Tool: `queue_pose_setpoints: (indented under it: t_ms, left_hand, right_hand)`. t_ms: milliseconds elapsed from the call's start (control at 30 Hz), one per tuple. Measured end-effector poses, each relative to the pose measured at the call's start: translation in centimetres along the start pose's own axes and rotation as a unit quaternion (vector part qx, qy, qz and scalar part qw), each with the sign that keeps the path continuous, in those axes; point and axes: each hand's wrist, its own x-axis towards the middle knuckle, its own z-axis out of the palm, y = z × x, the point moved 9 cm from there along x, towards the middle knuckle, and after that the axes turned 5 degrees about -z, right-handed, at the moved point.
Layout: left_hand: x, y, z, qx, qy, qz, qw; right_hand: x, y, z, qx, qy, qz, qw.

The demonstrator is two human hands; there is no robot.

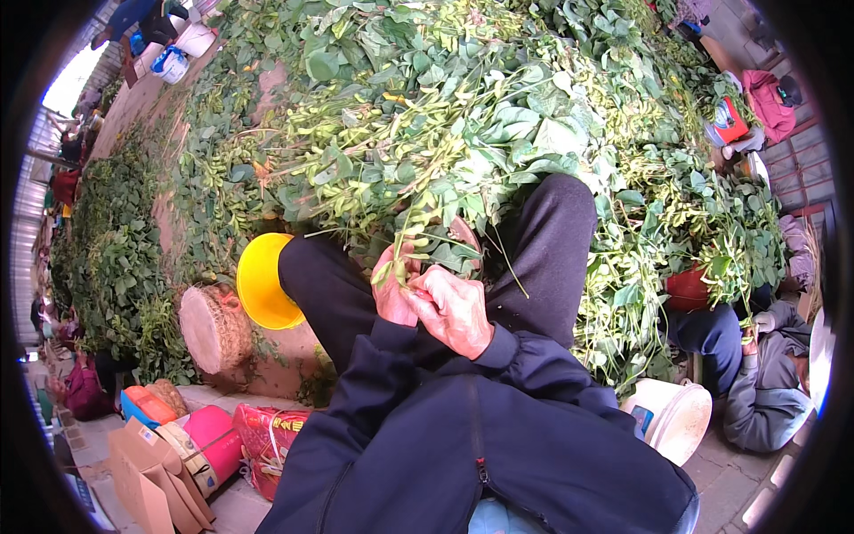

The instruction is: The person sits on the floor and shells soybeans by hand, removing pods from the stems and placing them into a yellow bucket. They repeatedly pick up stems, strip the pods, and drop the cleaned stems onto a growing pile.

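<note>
Both hands meet over my lap, between my bent knees. My left hand (395, 286) grips a green soybean stem (408, 233) hung with pods and leaves. Against the lower end of that stem, the fingers of my right hand (452, 308) are pinched at a green soybean pod (400, 272); the fingertips are partly hidden. A small red bit shows at the right fingers, too small to name. Below the leaves, the brown rim of a round container (465, 239) is partly visible. A large heap of soybean plants (413, 127) spreads in front of me.
At my left knee stand a yellow bucket (267, 280) and a round woven straw stool (212, 328). Cardboard (150, 474) and a red bag (270, 444) lie behind. On the right are a white bucket (680, 417) and a seated person (767, 394) holding plants. White pails (172, 65) stand far left.
</note>
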Motion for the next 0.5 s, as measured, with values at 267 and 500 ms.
queue_pose_setpoints:
  t_ms: [267,500]
  left_hand:
    - [0.1,0.2,0.6,-0.025,0.055,-0.066,0.996]
    - [-0.3,0.9,1.6,-0.142,-0.145,-0.110,0.973]
  right_hand:
    - [0.7,0.0,2.0,0.084,-0.134,0.051,0.986]
    - [0.9,5.7,-0.8,0.137,-0.133,0.194,0.962]
